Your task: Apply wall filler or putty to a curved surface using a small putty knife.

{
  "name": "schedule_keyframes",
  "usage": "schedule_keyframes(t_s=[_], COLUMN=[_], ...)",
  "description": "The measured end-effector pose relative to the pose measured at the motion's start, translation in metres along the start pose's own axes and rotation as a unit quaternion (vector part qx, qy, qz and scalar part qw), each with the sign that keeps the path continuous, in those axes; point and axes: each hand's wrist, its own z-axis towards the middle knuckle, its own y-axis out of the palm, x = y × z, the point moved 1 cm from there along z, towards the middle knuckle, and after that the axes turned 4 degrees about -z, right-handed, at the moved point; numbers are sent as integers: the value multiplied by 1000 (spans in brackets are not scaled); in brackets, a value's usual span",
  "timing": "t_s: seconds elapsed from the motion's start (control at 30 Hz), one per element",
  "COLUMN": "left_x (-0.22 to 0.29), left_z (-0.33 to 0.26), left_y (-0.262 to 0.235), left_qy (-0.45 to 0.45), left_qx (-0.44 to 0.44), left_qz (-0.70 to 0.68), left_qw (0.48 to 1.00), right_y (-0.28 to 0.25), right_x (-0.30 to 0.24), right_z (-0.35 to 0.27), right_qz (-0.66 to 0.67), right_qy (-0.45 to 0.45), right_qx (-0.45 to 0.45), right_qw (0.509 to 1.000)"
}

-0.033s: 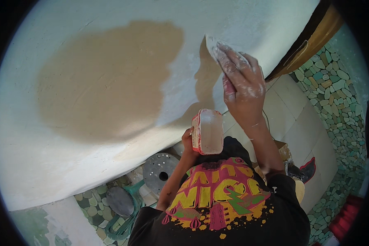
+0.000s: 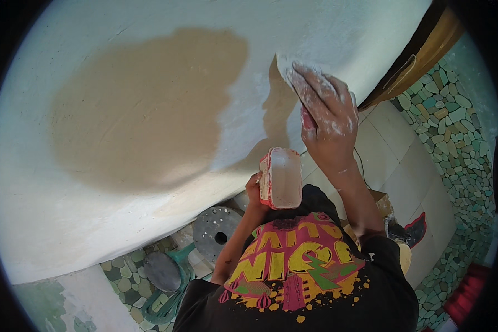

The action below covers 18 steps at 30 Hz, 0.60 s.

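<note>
The wall (image 2: pixel 149 182) is mostly coated white, by my judgement; one large tan patch (image 2: pixel 144 105) is left bare; the right hand (image 2: pixel 323 119) presses one flat trowel (image 2: pixel 293 72) against the wall at the patch's right edge, fingers closed round its red handle; the left hand (image 2: pixel 254 191) grips one red tub (image 2: pixel 282 177) of white paste below; one grey disc (image 2: pixel 216 229) lies on the floor.

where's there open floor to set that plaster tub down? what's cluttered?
Free: the pale floor tiles right of the right hand, bordered by the pebble paving and the wooden frame. Crowded: below the wall, around the round perforated disc and green stool. The left hand holds the tub.
</note>
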Motion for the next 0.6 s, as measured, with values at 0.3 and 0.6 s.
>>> schedule_keyframes(t_s=[0.3, 0.6], left_x=[2, -2], left_z=[-4, 1], left_y=[0, 1], left_qy=[0, 8], left_qx=[1, 5], left_qz=[12, 22], left_qw=[1000, 1000], right_y=[-3, -12], right_x=[19, 16], right_z=[11, 12], right_qz=[-24, -11], right_qy=[-36, -27], right_qx=[18, 44], right_qw=[999, 999])
